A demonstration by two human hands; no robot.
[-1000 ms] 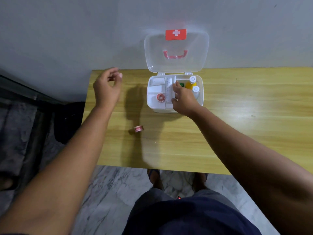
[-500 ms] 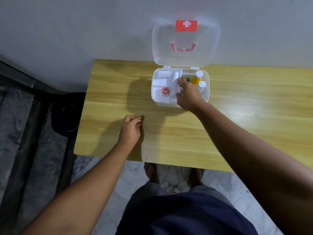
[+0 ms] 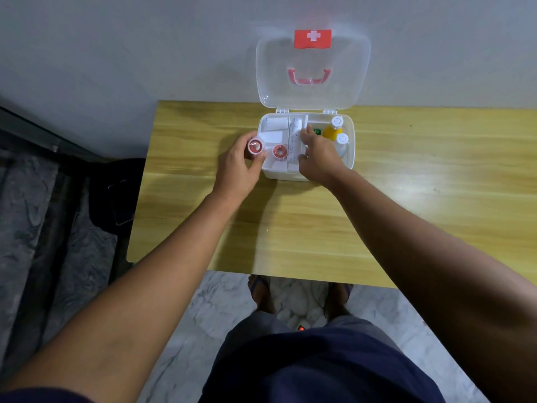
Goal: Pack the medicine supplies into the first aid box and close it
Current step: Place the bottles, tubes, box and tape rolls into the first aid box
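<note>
A white first aid box [image 3: 350, 152] stands open at the far edge of the wooden table [image 3: 406, 205], its clear lid [image 3: 313, 71] upright against the wall. My left hand [image 3: 238, 167] pinches a red-and-white tape roll [image 3: 255, 146] just over the box's left rim. A second tape roll [image 3: 279, 151] lies in the tray's front left compartment. White gauze [image 3: 274, 124] fills a back compartment. My right hand [image 3: 318, 155] grips the white tray's middle strip [image 3: 295, 135]. A yellow bottle [image 3: 334, 130] and a white bottle [image 3: 342, 141] stand at the right.
The lid carries a red cross label [image 3: 312, 38] and a pink handle [image 3: 309, 77]. A grey wall rises just behind the box. A dark bag [image 3: 116, 193] lies on the floor left of the table. My feet stand under the table's near edge.
My left hand picked the tape roll off the table's near part and carried it up to the box's left rim. My right hand stayed on the tray.
</note>
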